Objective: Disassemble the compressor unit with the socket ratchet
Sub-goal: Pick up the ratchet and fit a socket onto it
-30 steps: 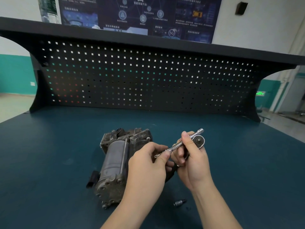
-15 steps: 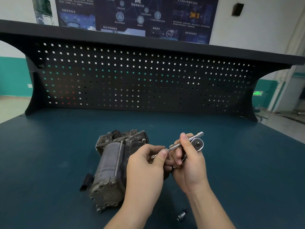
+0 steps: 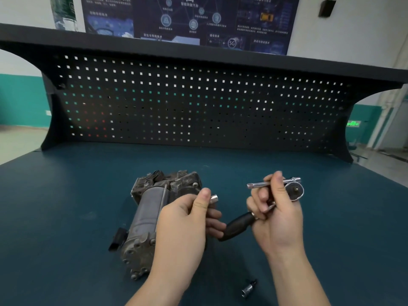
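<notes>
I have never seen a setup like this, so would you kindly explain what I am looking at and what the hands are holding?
There is no robot: a head-worn camera looks down at a person's two bare hands over a dark workbench. The left hand pinches a small metal socket. The right hand holds the socket ratchet with an extension bar. The grimy compressor unit lies on the bench, with a spare socket bit nearer the person. A pegboard stands behind.

Open tabletop (image 3: 331,217) right of the compressor (image 3: 150,208); only a loose bit socket (image 3: 248,289) obstructs.
</notes>
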A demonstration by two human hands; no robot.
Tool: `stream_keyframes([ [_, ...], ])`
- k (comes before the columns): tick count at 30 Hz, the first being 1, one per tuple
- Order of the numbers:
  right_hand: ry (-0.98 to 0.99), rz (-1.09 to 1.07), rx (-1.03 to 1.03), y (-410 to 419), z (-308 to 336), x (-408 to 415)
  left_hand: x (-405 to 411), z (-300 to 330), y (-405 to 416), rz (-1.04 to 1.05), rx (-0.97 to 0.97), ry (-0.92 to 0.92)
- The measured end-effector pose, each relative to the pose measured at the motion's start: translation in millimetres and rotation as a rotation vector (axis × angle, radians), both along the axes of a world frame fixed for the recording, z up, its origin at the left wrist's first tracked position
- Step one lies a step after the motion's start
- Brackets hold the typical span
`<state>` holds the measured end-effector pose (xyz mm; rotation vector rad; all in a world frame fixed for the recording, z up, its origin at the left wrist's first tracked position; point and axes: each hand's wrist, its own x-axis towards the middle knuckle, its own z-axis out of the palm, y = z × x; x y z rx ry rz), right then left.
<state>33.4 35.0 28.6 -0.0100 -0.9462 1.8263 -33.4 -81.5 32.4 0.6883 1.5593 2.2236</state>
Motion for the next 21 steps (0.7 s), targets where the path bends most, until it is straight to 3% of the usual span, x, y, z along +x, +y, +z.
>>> stream_keyframes([
  [6,-0.155,0.077,0.176,-17,-6,-5,1,-1,2,-0.106,0.043,-0.059],
  [21,-0.128,0.046,0.243,-22,-2,-1,-13,8,-5,-0.300,0.146,-0.218],
])
